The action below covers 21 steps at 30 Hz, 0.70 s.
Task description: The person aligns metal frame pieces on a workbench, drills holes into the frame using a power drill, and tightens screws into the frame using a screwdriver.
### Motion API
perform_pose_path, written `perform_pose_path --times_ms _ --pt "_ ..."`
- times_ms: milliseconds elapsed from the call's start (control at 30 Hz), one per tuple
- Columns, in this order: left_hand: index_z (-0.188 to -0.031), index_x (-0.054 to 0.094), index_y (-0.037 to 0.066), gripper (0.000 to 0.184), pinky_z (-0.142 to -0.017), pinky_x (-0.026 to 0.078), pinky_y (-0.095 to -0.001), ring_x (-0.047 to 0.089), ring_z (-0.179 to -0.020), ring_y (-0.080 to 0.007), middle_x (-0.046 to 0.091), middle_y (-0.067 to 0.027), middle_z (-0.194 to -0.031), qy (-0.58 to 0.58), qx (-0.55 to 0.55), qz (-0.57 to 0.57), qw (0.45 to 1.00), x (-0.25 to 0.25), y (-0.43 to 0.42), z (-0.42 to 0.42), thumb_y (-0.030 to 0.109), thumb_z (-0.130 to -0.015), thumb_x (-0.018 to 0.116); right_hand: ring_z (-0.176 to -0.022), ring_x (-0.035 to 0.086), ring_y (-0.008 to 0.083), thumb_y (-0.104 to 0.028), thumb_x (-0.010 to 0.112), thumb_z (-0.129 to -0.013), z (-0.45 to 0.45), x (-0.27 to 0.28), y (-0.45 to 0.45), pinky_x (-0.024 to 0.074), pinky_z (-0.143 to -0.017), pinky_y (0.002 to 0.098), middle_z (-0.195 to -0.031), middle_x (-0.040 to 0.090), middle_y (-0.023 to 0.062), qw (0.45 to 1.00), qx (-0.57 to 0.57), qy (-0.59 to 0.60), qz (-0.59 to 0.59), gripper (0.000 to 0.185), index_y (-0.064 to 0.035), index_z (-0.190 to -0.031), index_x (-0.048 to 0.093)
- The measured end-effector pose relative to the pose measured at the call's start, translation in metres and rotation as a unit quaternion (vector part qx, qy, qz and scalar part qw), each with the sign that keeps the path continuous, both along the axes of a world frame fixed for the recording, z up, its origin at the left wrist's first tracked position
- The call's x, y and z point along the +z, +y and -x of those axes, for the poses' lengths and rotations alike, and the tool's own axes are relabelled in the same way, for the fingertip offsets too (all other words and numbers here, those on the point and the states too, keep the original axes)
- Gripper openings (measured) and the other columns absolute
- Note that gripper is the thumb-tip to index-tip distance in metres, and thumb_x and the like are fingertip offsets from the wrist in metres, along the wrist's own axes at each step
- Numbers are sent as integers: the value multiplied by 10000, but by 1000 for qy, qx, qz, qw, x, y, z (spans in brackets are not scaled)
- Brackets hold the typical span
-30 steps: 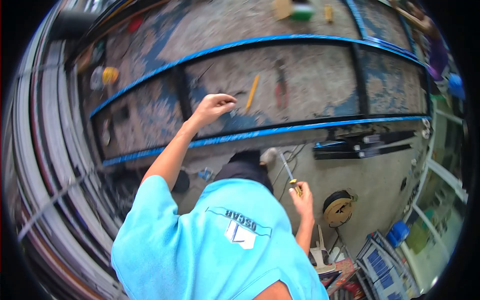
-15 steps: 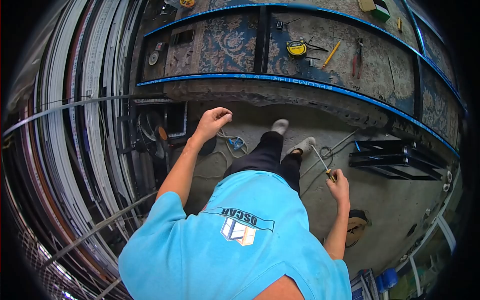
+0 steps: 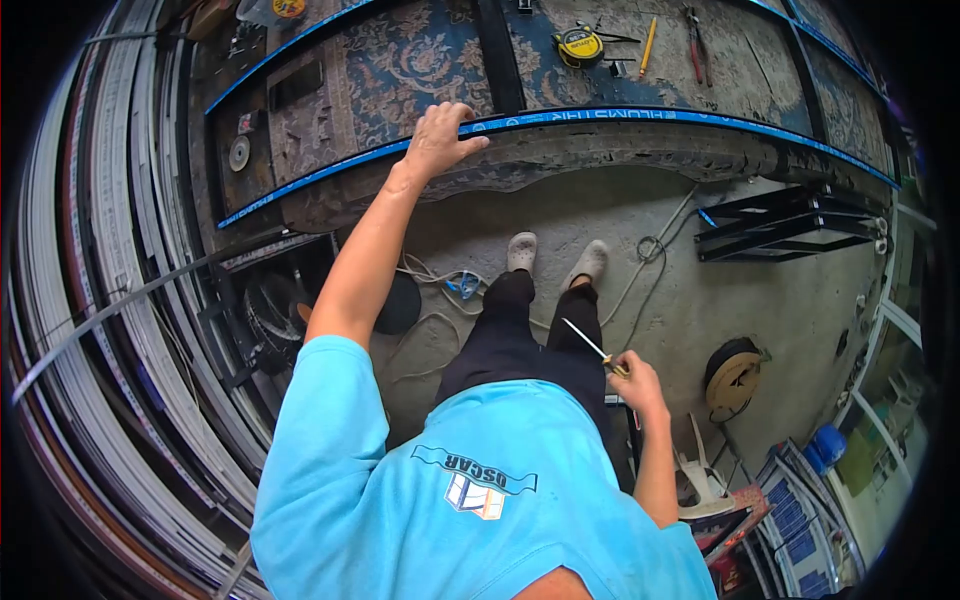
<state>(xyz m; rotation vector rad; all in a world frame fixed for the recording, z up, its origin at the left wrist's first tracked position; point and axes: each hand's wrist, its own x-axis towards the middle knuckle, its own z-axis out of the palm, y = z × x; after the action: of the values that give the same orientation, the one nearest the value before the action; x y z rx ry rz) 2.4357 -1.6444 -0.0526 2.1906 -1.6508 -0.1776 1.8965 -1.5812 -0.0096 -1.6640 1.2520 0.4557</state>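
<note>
My left hand [image 3: 440, 138] is at the near rail of a long dark metal frame [image 3: 590, 116] with blue printed tape. Its fingers reach over the rail and the thumb lies on the near side, so the rail sits between them. In my right hand [image 3: 640, 385], low beside my thigh, is a screwdriver [image 3: 590, 343]; my fingers wrap its yellow and black handle and its shaft points forward and left. Inside the frame lie a yellow tape measure [image 3: 579, 46], a yellow pencil [image 3: 649, 45] and red-handled pliers [image 3: 697, 45].
The frame rests on a carpet-covered table [image 3: 400, 80]. Long profiles [image 3: 100, 250] fill a rack at left. Cables [image 3: 650, 250] trail over the floor near my feet. Black frame pieces [image 3: 790, 225] stand at right, with a round spool-like object [image 3: 733, 378] nearer me.
My left hand has moved forward from the air onto the frame's near rail. The right hand, still holding the screwdriver, has come in closer to my leg. I stand nearer the table, view turned.
</note>
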Motion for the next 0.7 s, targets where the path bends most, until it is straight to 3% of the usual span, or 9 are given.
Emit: perform_pose_path --times_ms 33,67,333,367,400,500,600,633,700 --pt "-969 659 44 322 -850 477 -436 609 -971 -324 641 -118 -970 36 -27 -24 999 -7 -4 -3 320 -837 761 -800 667 351 -201 743 -768 -8 1 10 504 -715 425 -837 657 195 999 -19 -22 -17 338 -12 -997 582" --pt "-972 659 42 344 -850 482 -439 614 -975 -327 641 -119 -962 70 -54 -48 995 -15 -9 -4 328 -822 778 -887 677 397 -205 748 -778 -14 3 17 517 -769 453 -892 685 207 999 -34 -12 -37 343 -20 -1026 600" --pt "-940 632 13 328 -737 492 -410 634 -843 -331 633 -142 -903 64 -37 -84 994 -13 -18 19 279 -827 789 -867 670 411 -199 738 -794 -8 -49 61 514 -761 471 -885 683 215 989 -138 -44 -34 322 -20 -1020 595" --pt "-939 634 8 323 -720 493 -368 635 -799 -254 632 -126 -876 30 -49 -73 996 -19 -16 21 271 -839 792 -872 668 416 -198 734 -800 -3 -64 64 513 -764 478 -886 682 217 987 -153 -47 -31 317 -23 -1024 593" --pt "-939 634 8 323 -720 493 -368 635 -799 -254 632 -126 -876 16 -66 -87 994 -24 -17 21 271 -839 792 -876 666 422 -197 731 -807 0 -79 68 513 -766 484 -888 681 220 984 -168 -50 -29 312 -26 -1028 592" --pt "-920 644 8 302 -644 449 -282 511 -696 -104 578 -27 -737 69 -10 -76 995 -23 -11 34 259 -863 802 -881 654 443 -181 711 -826 -2 -119 76 505 -760 499 -895 672 228 973 -221 -59 -21 288 -22 -1024 577" --pt "-901 660 18 317 -650 471 -296 569 -694 -117 607 -59 -740 80 29 -95 992 -29 -8 35 264 -809 837 -848 647 446 -172 708 -821 -16 -155 84 491 -736 496 -870 666 223 957 -270 -105 -10 282 -18 -1019 581" --pt "-907 665 28 273 -638 433 -247 500 -688 -65 575 -1 -720 80 36 -102 991 -29 -9 35 236 -822 820 -848 647 446 -172 708 -821 -21 -164 87 491 -736 496 -870 666 223 954 -273 -118 -19 282 -18 -1019 581" --pt "-925 666 25 271 -639 424 -237 493 -687 -63 580 15 -736 98 44 -101 989 -26 -11 40 218 -814 821 -784 649 400 -163 707 -819 -32 -185 91 486 -695 458 -830 655 194 945 -294 -127 -61 274 -18 -1016 584"
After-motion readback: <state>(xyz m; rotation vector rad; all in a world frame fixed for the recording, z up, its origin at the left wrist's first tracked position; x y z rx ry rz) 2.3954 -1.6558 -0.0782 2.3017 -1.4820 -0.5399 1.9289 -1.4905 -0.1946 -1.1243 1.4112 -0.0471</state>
